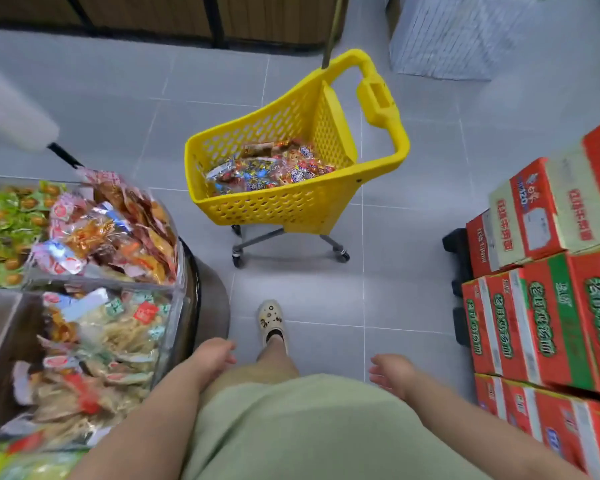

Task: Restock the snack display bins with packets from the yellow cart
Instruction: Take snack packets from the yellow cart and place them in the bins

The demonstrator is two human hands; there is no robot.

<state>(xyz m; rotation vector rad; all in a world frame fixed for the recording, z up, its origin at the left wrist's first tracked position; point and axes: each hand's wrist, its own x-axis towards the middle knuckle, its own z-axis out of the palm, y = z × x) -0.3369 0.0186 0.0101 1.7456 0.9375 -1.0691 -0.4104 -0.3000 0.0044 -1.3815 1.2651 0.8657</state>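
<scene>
Currently left hand [212,358] and right hand [392,374] hang relaxed, holding nothing, with the yellow cart [274,206] at twelve o'clock.

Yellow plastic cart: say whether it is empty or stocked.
Stocked, not full: colourful snack packets cover only the bottom of the yellow perforated plastic cart.

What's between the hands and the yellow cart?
In the head view, only grey floor and the person's cream shoe lie between the left hand, the right hand and the cart.
</scene>
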